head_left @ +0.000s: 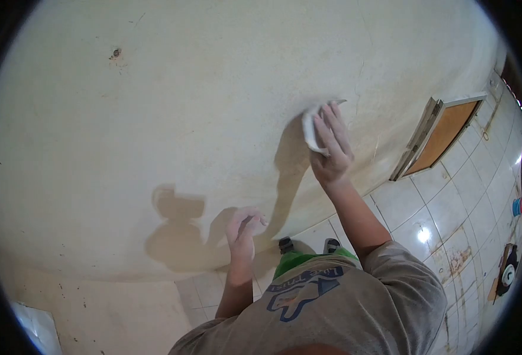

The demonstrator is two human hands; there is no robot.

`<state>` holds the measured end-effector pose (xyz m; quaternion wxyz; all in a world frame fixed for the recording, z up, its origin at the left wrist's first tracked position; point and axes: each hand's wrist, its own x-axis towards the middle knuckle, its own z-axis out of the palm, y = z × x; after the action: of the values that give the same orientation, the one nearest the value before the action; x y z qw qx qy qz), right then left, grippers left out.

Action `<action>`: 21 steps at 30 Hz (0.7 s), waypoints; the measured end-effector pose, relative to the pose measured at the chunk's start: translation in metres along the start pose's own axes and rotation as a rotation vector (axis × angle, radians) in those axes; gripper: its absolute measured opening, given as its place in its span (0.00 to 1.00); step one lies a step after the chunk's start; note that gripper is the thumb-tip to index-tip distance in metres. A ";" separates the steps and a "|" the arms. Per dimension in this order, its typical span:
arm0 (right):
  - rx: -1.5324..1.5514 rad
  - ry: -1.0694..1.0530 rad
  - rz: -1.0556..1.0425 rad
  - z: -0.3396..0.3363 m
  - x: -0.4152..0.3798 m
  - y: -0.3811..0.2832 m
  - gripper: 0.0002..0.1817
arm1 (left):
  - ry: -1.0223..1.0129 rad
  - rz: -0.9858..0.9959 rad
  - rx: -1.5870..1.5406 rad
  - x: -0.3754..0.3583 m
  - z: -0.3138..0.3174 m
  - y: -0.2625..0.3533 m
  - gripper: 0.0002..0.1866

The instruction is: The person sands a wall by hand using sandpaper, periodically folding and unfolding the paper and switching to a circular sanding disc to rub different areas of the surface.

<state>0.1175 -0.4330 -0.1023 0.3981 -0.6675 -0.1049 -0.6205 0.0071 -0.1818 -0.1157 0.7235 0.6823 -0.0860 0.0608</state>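
My right hand (333, 142) is pressed up to the pale wall (213, 106), its dusty fingers spread over a curved white sheet of sandpaper (310, 131). One dark corner of the sheet sticks out past the fingertips, and the palm side is hidden. Lower and to the left, my left hand (244, 228) is raised close to the wall with loosely bent fingers. A gap shows between its thumb and fingers, and nothing is in it. White dust coats both hands.
Below the wall lies a tiled floor (400, 198), with my feet on it. A metal-framed brown panel (441, 139) stands at the right. Farther right are a dark tool with a round disc (507, 276) and a small blue item (516, 207). The wall has a small hole (116, 53).
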 end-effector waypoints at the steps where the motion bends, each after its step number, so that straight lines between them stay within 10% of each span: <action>1: 0.022 -0.069 0.021 0.004 0.001 -0.005 0.28 | -0.028 0.010 0.019 0.003 0.002 0.003 0.06; 10: -0.030 -0.317 -0.048 0.041 -0.096 -0.019 0.30 | -0.141 0.084 0.009 0.038 0.007 0.024 0.06; 21: -0.104 -0.051 -0.038 0.032 0.014 0.006 0.28 | -0.154 -0.082 -0.096 0.034 -0.026 0.000 0.05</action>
<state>0.1475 -0.4207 -0.0890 0.3482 -0.7007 -0.0956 -0.6153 0.0417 -0.1573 -0.1100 0.7486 0.6523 -0.1160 -0.0257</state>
